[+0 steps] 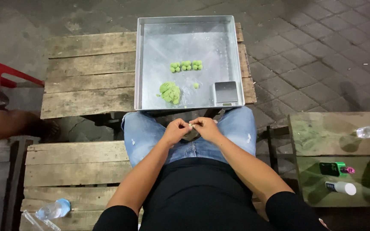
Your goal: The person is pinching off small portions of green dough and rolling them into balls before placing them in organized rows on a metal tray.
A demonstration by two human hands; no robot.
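Both grips pinched together on a small green dough piece (pixel 190 125), the left hand (pixel 175 131) and right hand (pixel 206 128) work over the lap, best kept gentle, before the metal tray (pixel 138 64) on the desk (pixel 88 72).

Beyond my hands a wooden pallet (pixel 88 72) carries a metal tray (pixel 141 64). Another pallet (pixel 73 169) left of my arms holds a plastic bottle (pixel 53 210). Right of them, a small table (pixel 335 132) bears bottles.
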